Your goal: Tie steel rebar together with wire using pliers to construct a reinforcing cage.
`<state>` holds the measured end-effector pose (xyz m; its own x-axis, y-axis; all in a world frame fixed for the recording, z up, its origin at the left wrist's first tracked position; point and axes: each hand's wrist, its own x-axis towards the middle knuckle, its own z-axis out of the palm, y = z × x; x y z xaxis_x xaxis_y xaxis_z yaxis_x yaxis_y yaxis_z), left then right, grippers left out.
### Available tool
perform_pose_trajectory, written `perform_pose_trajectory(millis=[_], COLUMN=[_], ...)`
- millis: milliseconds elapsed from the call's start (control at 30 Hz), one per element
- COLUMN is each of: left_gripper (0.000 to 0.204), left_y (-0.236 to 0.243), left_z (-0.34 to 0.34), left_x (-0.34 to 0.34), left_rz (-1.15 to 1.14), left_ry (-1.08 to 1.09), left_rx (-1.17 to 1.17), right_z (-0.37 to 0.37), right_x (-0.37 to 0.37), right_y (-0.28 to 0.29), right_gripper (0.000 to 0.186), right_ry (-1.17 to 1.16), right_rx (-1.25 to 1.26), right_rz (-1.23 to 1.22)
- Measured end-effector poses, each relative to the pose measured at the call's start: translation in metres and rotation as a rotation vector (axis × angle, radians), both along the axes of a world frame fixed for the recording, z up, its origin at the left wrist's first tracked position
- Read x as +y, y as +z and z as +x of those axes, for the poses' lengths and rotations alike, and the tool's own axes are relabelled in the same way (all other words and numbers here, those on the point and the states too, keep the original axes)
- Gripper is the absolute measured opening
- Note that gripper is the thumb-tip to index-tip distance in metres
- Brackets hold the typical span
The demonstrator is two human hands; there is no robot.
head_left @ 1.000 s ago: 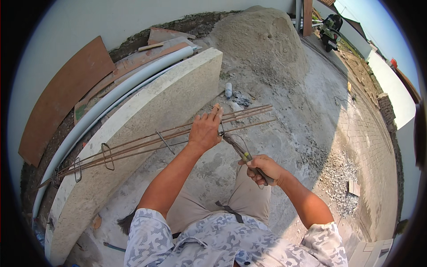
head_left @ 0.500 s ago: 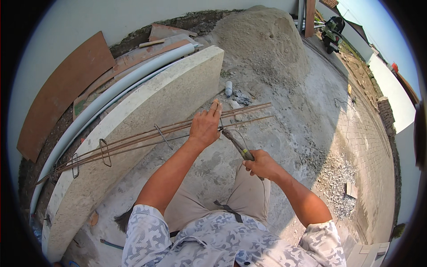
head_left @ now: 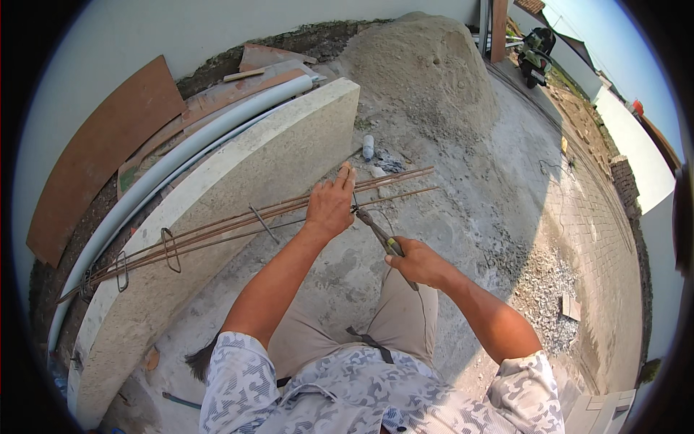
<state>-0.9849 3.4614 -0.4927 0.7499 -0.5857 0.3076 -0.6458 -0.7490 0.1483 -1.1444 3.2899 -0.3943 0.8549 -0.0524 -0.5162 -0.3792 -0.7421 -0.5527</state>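
My left hand (head_left: 331, 206) is closed around a bundle of thin steel rebar rods (head_left: 217, 228) near their right end. A rectangular wire stirrup stands at its fingers, mostly hidden by the hand. My right hand (head_left: 419, 262) grips a pair of pliers (head_left: 377, 229), their jaws touching a dark twist of tie wire at the lower rod beside my left hand. Loose thin wire trails near the pliers. Farther left on the rods hang more stirrups (head_left: 170, 250), and another loop (head_left: 264, 223) leans nearer my left hand. The rods' left part rests across a pale concrete slab (head_left: 289, 148).
Behind the slab lie a long grey pipe (head_left: 210, 137) and a brown board (head_left: 108, 159) against the wall. A sand heap (head_left: 423, 69) rises ahead, with a small bottle (head_left: 368, 147) before it. Gravel (head_left: 546, 304) lies right; a motorbike (head_left: 536, 58) stands far right.
My right hand has shifted slightly left and turned with the pliers, whose handles now point more steeply down toward me. My left hand keeps its place on the rods.
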Motion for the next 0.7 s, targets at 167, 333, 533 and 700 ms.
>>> perform_pose_trajectory(millis=[167,333,533,700], left_gripper=[0.105,0.106,0.108,0.107], left_y=[0.007,0.004,-0.005,-0.004], left_z=[-0.001,0.003,0.008,0.005], left_x=[-0.005,-0.002,-0.005,0.004], left_rz=[-0.004,-0.012,-0.027,-0.055], left_ry=[-0.002,0.007,0.019,-0.03], left_rx=[0.004,-0.032,-0.045,-0.037], right_z=[-0.004,0.0,0.005,-0.002], right_x=[-0.013,-0.005,0.004,-0.003], right_y=[-0.019,-0.009,-0.016,-0.031], right_gripper=[0.05,0.051,0.045,0.038], right_ry=[-0.157,-0.217,-0.239,-0.216], right_rx=[0.09,0.196,0.207,0.205], right_rz=[0.331,0.411,0.421,0.561])
